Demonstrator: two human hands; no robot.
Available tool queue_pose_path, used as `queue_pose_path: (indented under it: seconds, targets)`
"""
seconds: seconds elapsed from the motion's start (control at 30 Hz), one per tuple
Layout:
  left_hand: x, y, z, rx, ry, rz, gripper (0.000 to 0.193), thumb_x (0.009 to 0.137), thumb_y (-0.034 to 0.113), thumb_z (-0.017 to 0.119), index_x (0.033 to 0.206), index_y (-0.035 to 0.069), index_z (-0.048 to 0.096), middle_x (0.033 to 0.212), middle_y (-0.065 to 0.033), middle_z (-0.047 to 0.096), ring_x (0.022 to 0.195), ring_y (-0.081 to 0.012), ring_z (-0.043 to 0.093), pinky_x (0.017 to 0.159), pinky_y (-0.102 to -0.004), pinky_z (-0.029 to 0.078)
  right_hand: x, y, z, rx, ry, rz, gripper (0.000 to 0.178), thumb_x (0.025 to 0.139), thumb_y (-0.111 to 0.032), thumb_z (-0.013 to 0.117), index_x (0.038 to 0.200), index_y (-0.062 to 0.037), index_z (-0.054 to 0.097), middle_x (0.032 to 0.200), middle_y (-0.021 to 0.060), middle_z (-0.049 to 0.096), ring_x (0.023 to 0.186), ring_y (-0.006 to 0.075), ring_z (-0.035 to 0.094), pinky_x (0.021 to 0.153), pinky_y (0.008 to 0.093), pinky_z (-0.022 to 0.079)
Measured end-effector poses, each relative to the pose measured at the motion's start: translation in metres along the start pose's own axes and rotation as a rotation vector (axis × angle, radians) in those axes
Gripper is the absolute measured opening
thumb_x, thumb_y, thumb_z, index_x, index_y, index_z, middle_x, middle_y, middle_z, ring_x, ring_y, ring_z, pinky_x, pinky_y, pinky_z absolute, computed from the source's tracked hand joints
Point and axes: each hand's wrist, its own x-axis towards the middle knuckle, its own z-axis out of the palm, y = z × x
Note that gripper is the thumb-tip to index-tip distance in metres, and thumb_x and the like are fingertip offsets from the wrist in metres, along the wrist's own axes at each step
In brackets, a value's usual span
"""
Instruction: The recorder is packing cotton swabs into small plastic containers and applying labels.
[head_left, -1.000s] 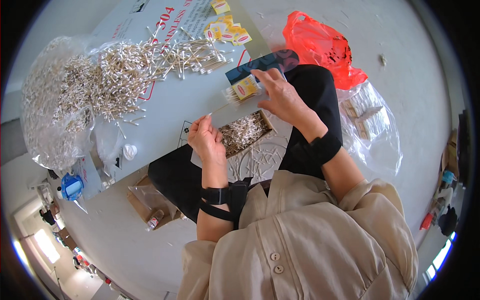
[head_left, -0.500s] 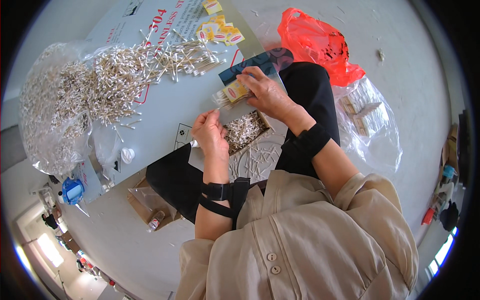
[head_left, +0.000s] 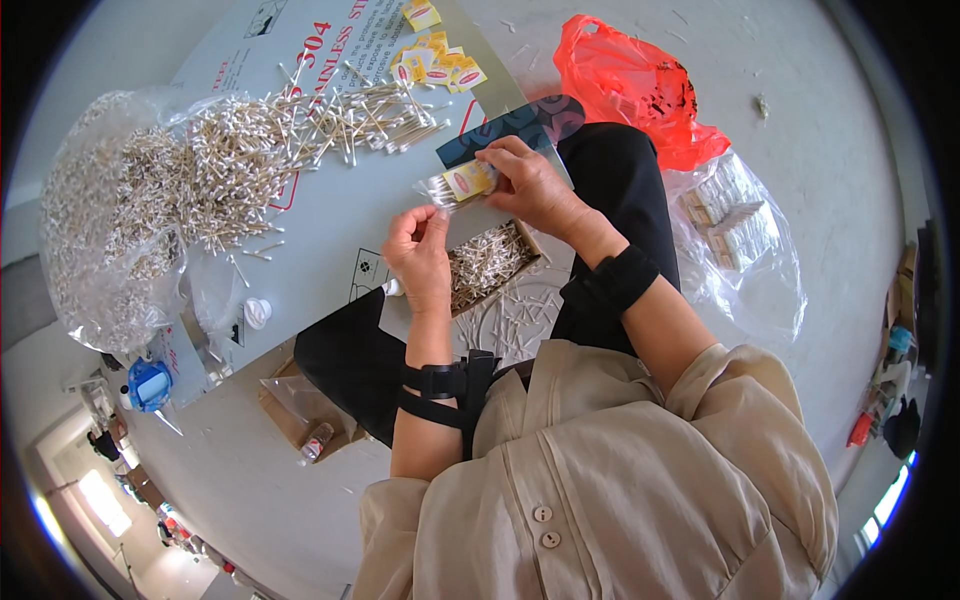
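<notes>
My right hand (head_left: 540, 190) grips a small clear pack of cotton swabs (head_left: 467, 182) with a yellow-and-white label card in it. White swab tips show at the pack's left end. My left hand (head_left: 420, 262) is closed in a pinch, thumb and fingertips at the lower left corner of that pack. Just below the hands, an open cardboard box (head_left: 532, 236) full of loose swabs stands at the table's near edge. A large heap of cotton swabs (head_left: 235, 150) spills from a clear plastic bag (head_left: 75, 215) at the left.
Yellow label cards (head_left: 440, 62) lie at the table's far side. A dark patterned strip (head_left: 470, 147) rests beyond my right hand. On the right are a red plastic bag (head_left: 620, 85) and a clear bag of packed swabs (head_left: 740, 230). Loose swabs (head_left: 515, 320) lie below the box.
My left hand has moved slightly up and right, its fingertips now at the pack's end. The pack has shifted a little up and left.
</notes>
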Motion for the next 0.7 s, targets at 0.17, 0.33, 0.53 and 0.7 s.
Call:
queue_pose_path:
  seconds: [0.17,0.33,0.53,0.7]
  targets:
    - [0.012,0.017,-0.01,0.071,-0.041,0.03,0.01,0.079,0.003,0.069,0.075,-0.001,0.061,0.075,0.0014,0.053,0.061,-0.0052,0.046,0.054,-0.0198,0.039,-0.002,-0.009,0.002,0.138,-0.039,0.084,0.049,0.066,-0.002,0.073,0.113,0.0014,0.058,0.099,0.0102,0.054,0.067,0.0159,0.059,0.063,0.0266,0.05]
    - [0.016,0.039,-0.014,-0.045,-0.068,-0.019,0.011,0.081,0.003,0.066,0.074,0.0,0.058,0.076,0.0013,0.053,0.06,-0.0066,0.047,0.052,-0.0199,0.039,-0.003,-0.016,0.006,0.124,-0.111,0.06,0.047,0.07,-0.011,0.074,0.113,-0.0004,0.058,0.094,0.0093,0.056,0.069,0.0149,0.058,0.062,0.0272,0.048]
    - [0.018,0.059,-0.018,-0.075,-0.16,-0.122,0.013,0.085,0.003,0.062,0.077,-0.001,0.053,0.077,-0.0028,0.053,0.056,-0.0072,0.046,0.051,-0.0205,0.038,-0.006,-0.026,0.006,0.27,-0.133,0.009,0.044,0.074,-0.011,0.069,0.115,-0.0017,0.057,0.099,0.0094,0.058,0.074,0.0159,0.058,0.064,0.0282,0.048]
    - [0.02,0.068,-0.024,-0.069,-0.344,-0.013,0.014,0.089,0.009,0.06,0.078,0.0,0.057,0.071,-0.0015,0.054,0.059,-0.0081,0.047,0.052,-0.0217,0.04,-0.008,-0.033,0.005,0.285,-0.133,-0.024,0.047,0.072,-0.008,0.066,0.117,-0.001,0.055,0.098,0.01,0.058,0.079,0.0181,0.058,0.066,0.0297,0.049]
